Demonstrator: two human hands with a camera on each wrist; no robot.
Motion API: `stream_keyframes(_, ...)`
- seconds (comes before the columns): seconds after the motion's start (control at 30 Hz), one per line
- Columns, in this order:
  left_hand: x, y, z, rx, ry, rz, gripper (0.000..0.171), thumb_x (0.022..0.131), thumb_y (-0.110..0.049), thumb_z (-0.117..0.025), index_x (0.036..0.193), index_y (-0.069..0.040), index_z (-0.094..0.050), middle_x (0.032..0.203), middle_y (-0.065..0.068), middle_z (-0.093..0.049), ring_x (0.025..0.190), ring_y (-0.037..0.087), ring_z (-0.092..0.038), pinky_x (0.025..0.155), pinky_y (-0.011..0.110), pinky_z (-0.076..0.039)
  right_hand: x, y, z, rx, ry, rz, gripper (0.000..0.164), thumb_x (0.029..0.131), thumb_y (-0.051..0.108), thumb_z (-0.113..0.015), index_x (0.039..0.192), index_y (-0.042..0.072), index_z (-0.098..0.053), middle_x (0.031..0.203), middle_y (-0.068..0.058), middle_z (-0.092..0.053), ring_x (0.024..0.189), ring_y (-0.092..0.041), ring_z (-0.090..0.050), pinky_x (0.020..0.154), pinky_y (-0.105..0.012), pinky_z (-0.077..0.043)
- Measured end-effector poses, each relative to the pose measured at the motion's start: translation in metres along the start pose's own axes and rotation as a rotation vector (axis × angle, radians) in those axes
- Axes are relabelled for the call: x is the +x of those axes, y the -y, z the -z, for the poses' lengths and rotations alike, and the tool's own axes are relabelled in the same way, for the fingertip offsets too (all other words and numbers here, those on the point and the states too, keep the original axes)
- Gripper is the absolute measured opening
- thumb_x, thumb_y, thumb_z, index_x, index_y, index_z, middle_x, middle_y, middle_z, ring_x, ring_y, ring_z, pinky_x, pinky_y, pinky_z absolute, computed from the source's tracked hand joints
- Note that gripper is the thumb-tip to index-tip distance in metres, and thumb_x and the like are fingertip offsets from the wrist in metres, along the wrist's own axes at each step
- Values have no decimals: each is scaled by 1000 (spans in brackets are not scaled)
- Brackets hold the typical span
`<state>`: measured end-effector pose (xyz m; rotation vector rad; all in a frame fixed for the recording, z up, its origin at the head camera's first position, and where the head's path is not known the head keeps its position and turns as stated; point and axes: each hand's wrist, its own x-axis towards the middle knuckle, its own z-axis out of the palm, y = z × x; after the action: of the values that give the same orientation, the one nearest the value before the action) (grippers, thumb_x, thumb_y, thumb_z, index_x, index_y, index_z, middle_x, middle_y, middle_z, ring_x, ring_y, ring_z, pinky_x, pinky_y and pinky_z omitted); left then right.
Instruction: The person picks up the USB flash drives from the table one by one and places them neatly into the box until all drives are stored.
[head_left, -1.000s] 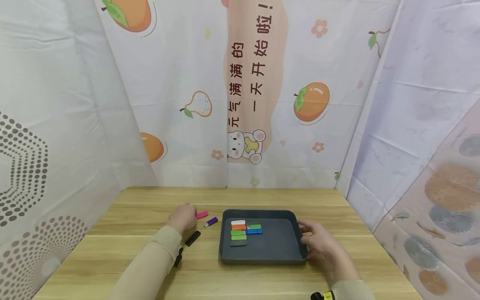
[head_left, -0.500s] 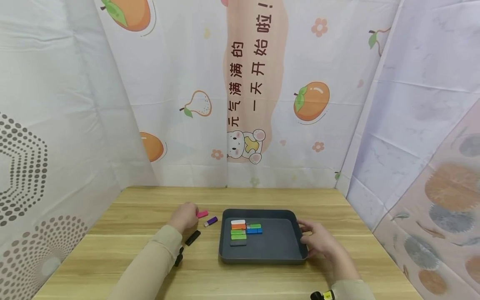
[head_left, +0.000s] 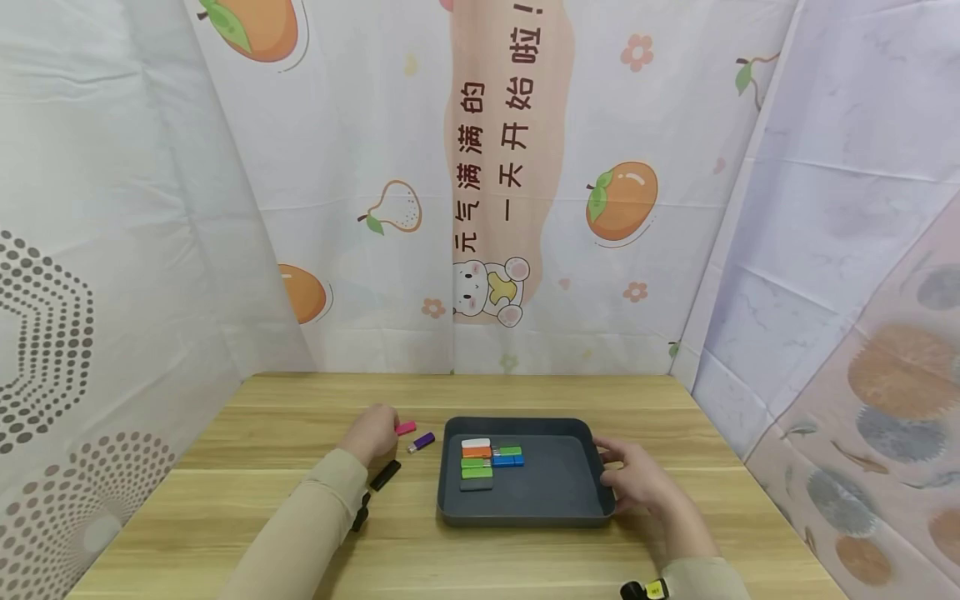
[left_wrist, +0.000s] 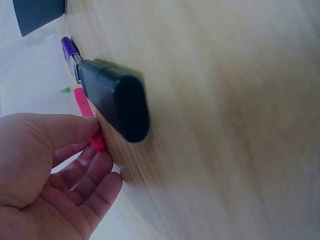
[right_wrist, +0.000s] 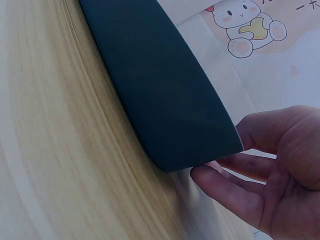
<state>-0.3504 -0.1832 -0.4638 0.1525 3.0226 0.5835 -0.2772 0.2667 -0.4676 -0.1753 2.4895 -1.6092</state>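
Note:
In the head view my left hand [head_left: 372,433] is low over the table's left half. Its thumb and fingers pinch the near end of a pink USB stick [left_wrist: 83,102], seen in the left wrist view. Beside it lies a purple USB stick [head_left: 422,442] with its metal plug showing, and nearer me a black USB stick [head_left: 386,476]. My right hand [head_left: 637,477] grips the right side of a dark grey tray [head_left: 528,522], its thumb at the rim and fingers against the outer wall in the right wrist view.
Inside the tray, along its left, several USB sticks lie in rows: white [head_left: 476,443], orange [head_left: 476,453], green [head_left: 477,472], blue [head_left: 508,461] and dark grey [head_left: 476,484]. A printed curtain [head_left: 360,350] hangs behind the wooden table [head_left: 300,400].
My left hand has shifted very slightly to the right at the pink USB stick. The right hand and the tray look unmoved.

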Motion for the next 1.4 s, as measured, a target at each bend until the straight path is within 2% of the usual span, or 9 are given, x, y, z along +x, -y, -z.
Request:
stream_keyframes(0.37,-2,-1,1,-24,-8,-5,18,88,11,-62,99,1,-74,90,10,-66,77,22,-59,73,38,-53,-1,0,-1,-10,-6,-3,74,80,-13,-58,151,-2,-43,129,-35,-53,76,-30,-68,53,-51,-58)
stream_keyframes(0.6,-1,2,2,-62,-59,-39,9,89,5,-66,95,1,-72,88,10,-65,77,22,-58,74,40,-53,-1,-1,-1,-7,-3,-6,74,79,-13,-58,151,-2,-43,129,-35,-53,78,-30,-68,53,-51,-58)
stream_keyframes(0.73,-1,1,6,-97,-98,-62,6,91,-1,-71,96,2,-71,85,9,-65,74,22,-57,70,39,-52,0,-1,-1,-6,-4,1,74,79,-12,-58,151,-3,-43,129,-36,-53,80,-30,-68,53,-51,-58)
stream_keyframes(0.93,-1,-7,13,-174,-108,-60,10,91,1,-66,99,0,-71,87,7,-65,73,22,-56,65,35,-49,0,1,-1,0,-1,-8,74,79,-13,-58,151,-3,-43,130,-36,-53,75,-31,-68,53,-51,-58)
stream_keyframes(1.07,-1,-12,16,-166,-136,-84,12,91,2,-64,99,-2,-72,88,7,-66,75,21,-57,68,36,-50,0,1,-1,-2,5,-10,74,80,-14,-58,151,-3,-42,130,-36,-52,73,-31,-68,53,-51,-58)
stream_keyframes(1.17,-1,-18,17,-175,-154,-95,10,93,-1,-67,100,-3,-73,89,6,-66,78,21,-58,73,38,-53,0,0,-1,-3,7,-11,74,80,-13,-58,152,-3,-42,131,-36,-52,70,-31,-68,53,-51,-58)
stream_keyframes(1.3,-2,-26,20,-194,-167,-107,9,93,-4,-71,102,-4,-74,90,5,-66,78,21,-58,73,38,-54,-1,-1,-1,6,8,-10,75,79,-13,-57,152,-3,-41,131,-36,-51,67,-32,-68,52,-51,-58)
stream_keyframes(1.4,-2,-34,21,-184,-184,-139,10,92,-4,-72,102,-5,-74,90,4,-66,78,20,-57,72,38,-53,-1,-1,-1,13,9,-10,74,80,-13,-57,152,-2,-41,131,-36,-51,68,-32,-68,53,-51,-58)
